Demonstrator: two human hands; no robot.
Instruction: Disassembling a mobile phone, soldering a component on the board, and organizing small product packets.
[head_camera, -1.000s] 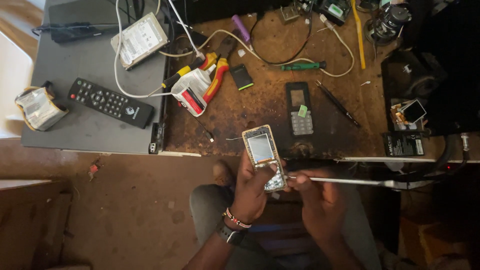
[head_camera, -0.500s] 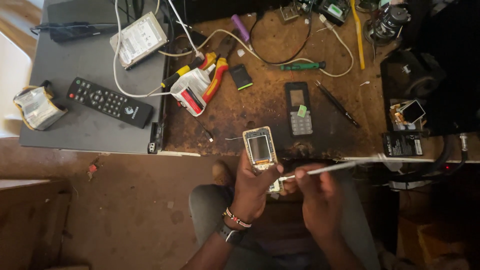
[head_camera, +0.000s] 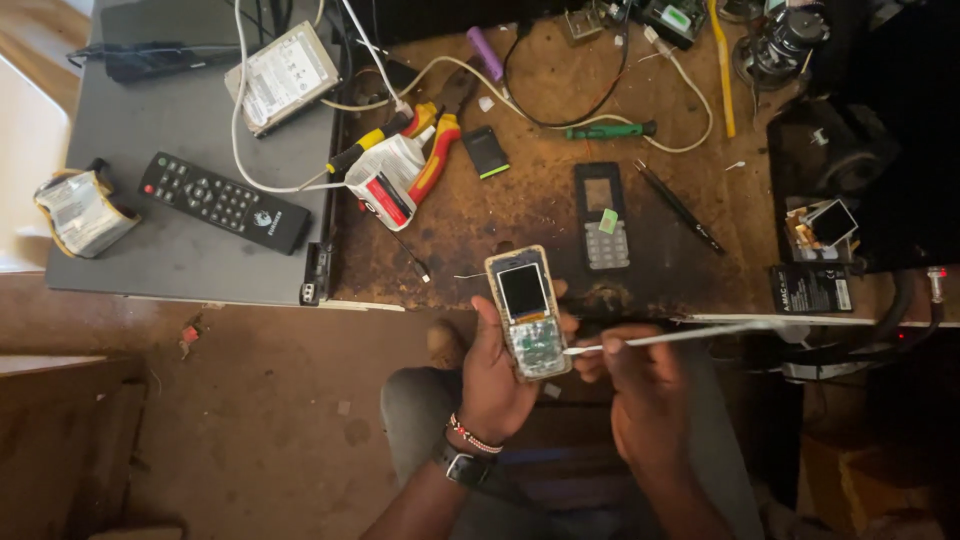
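Fingers (head_camera: 492, 318) of the left hand (head_camera: 497, 372) are wrapped round the back and edge of a small opened-up phone (head_camera: 526, 311), holding it upright over the lap just in front of the bench edge, little screen at the top and the bare board showing below it. Right hand (head_camera: 640, 395) has its fingers pinched narrow on a thin white rod-like tool (head_camera: 690, 336), and the tip of that tool sits right at the lower right edge of the phone, so it looks like it's touching, though I can't say for sure. There's a beaded bracelet and a dark watch (head_camera: 465, 462) on the left wrist. That's the head view, the only one there is. Up on the stained brown workbench (head_camera: 520, 205): a black phone front cover with keypad (head_camera: 603, 216) lying flat just beyond the held phone, a green-handled screwdriver (head_camera: 610, 130) further back, a black pen-like tool (head_camera: 678, 205) to the right of the cover, a small black battery (head_camera: 485, 152), and red-and-yellow pliers (head_camera: 432, 150) next to a white tube with a red label (head_camera: 385, 180). Off to the left is a grey flat box (head_camera: 180, 250) with a black remote (head_camera: 224, 202) and a hard drive (head_camera: 280, 75) on top, white cables running across both.
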